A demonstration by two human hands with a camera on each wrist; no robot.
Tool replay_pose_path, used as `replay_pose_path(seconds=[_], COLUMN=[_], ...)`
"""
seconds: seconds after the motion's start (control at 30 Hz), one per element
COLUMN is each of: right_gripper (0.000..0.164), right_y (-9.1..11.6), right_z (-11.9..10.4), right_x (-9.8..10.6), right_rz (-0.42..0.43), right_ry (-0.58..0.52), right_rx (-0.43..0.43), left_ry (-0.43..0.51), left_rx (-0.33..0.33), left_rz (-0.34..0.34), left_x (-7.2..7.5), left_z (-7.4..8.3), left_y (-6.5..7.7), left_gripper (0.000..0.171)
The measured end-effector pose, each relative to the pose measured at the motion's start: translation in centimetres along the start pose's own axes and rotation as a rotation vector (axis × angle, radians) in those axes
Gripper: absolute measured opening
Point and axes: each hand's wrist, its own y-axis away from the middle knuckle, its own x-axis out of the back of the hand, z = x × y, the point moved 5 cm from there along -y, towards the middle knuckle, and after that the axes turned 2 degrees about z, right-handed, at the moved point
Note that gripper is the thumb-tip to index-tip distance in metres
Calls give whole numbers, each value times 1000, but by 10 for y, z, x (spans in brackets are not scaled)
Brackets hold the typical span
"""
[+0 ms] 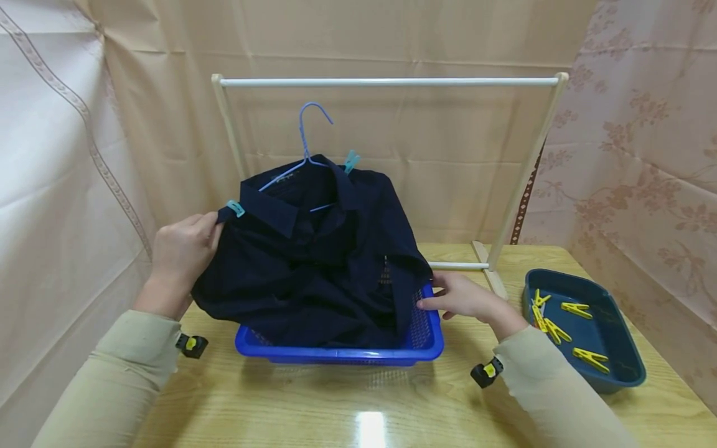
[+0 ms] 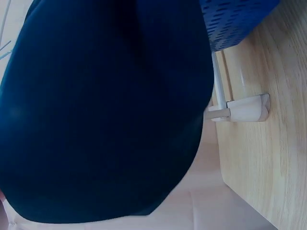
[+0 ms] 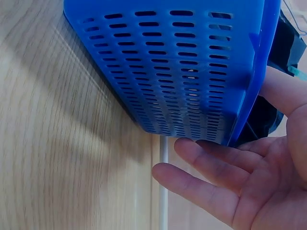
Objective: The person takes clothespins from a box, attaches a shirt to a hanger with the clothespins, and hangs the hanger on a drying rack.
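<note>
A dark navy collared shirt (image 1: 313, 261) droops over a blue perforated basket (image 1: 336, 356), a blue wire hanger (image 1: 305, 140) inside its neck. My left hand (image 1: 182, 252) pinches the shirt's shoulder edge beside a light blue clothespin (image 1: 236, 208). Another light blue clothespin (image 1: 351, 161) sits on the other shoulder. At the basket's right rim, my right hand (image 1: 465, 297) lies beside the shirt's sleeve. In the right wrist view its fingers (image 3: 201, 191) are extended and spread near the basket wall, the thumb partly hidden behind the rim. Dark fabric (image 2: 105, 110) fills most of the left wrist view.
Behind the basket stands a rack with a white top bar (image 1: 386, 82) and pale wooden legs. A dark teal tub (image 1: 613, 311) on the right holds several yellow clothespins (image 1: 590, 359). All stand on a wood-grain table (image 1: 291, 404), with curtains around it.
</note>
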Motion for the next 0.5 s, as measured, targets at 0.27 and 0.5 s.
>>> replay_pose_path(seconds=[0.27, 0.5], right_gripper=[66, 65], right_y=[-6, -4], right_z=[-5, -6], right_x=[-7, -6], right_rz=[8, -7], right_ry=[10, 62], right_rx=[2, 17], left_ry=[-7, -9], left_rx=[-6, -11], left_rz=[9, 1], left_x=[0, 0], left_z=[-1, -1], left_y=[0, 2], left_gripper=[22, 20])
